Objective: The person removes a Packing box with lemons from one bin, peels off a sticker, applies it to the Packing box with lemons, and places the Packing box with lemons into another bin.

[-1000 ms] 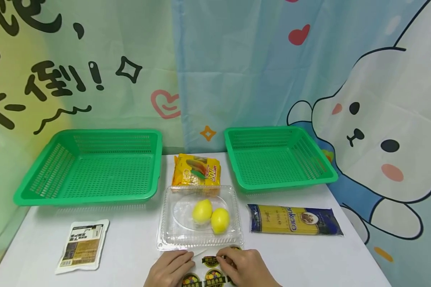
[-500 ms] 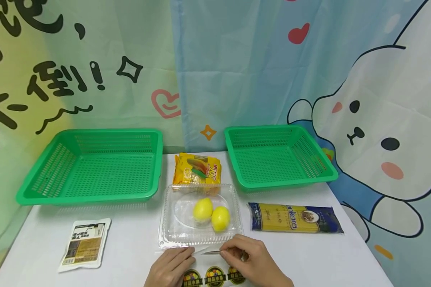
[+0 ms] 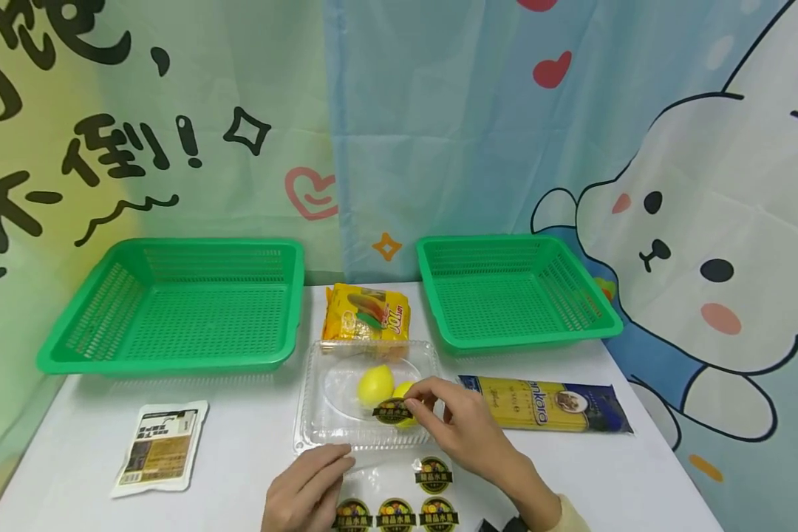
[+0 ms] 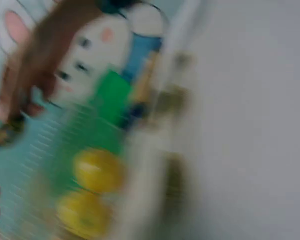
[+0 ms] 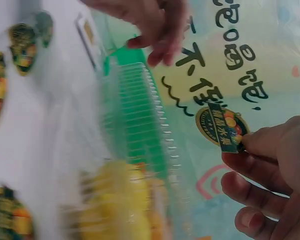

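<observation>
My right hand (image 3: 462, 425) pinches a black-and-gold round sticker (image 3: 392, 411) by its edge, held over the clear plastic box (image 3: 326, 436). In the right wrist view the sticker (image 5: 222, 129) hangs from thumb and forefinger, printed with fruit. Two lemons (image 3: 375, 386) show in the box, one partly hidden behind the sticker and hand. My left hand (image 3: 306, 489) is near the box's front edge with its fingers loosely bent, beside the sticker sheet (image 3: 379, 480). Several stickers like the held one remain on that white sheet. The left wrist view is blurred.
Two green baskets (image 3: 173, 366) (image 3: 525, 343) stand at the back. Behind the box lies a yellow snack bag (image 3: 366, 314). A spaghetti packet (image 3: 552, 404) is at the right, a white-edged pouch (image 3: 161, 448) at the left. A printed curtain (image 3: 399, 133) hangs behind.
My right hand has peeled a sticker off the sheet and carried it up and forward over the box. The left hand has drawn back slightly, its fingers lifting from the sheet's edge.
</observation>
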`<state>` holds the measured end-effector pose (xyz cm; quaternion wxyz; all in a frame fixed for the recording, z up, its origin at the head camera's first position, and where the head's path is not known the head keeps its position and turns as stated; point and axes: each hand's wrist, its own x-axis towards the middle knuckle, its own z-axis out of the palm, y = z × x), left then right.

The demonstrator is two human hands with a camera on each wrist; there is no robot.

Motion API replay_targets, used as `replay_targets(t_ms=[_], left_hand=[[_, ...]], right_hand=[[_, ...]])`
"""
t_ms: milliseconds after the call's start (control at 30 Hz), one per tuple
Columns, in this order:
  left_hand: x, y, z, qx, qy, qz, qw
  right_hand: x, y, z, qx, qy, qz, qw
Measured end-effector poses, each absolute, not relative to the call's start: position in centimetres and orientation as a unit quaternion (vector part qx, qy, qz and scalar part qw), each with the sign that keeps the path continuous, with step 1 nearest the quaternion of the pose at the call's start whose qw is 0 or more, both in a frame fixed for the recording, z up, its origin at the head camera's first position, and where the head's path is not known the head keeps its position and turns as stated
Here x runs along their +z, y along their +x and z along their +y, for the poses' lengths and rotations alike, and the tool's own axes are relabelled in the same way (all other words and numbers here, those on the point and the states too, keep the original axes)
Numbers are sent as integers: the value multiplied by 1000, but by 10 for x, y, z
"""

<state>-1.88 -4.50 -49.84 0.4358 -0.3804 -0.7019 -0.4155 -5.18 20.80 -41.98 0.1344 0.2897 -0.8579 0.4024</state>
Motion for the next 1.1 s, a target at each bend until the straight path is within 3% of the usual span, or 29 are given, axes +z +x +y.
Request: replay_targets(t_ms=[100, 300, 400, 867, 1100], left_hand=[[-466, -34, -41, -453, -316, -720, 419], [-425, -65, -33, -456, -216, -839, 205], [-421, -73, -31, -467, -199, -849, 149], [-421, -82, -33, -445, -159, -871, 132], [-432, -86, -29, -393, -160, -892, 156]], right_hand=[[-409, -63, 205, 397, 288, -863, 121], [-403, -76, 201, 400, 265, -871, 104], [-406, -78, 197, 409, 253, -871, 102], [-412, -87, 187, 440, 208, -871, 62], [-421, -90, 182, 436, 192, -876, 73]])
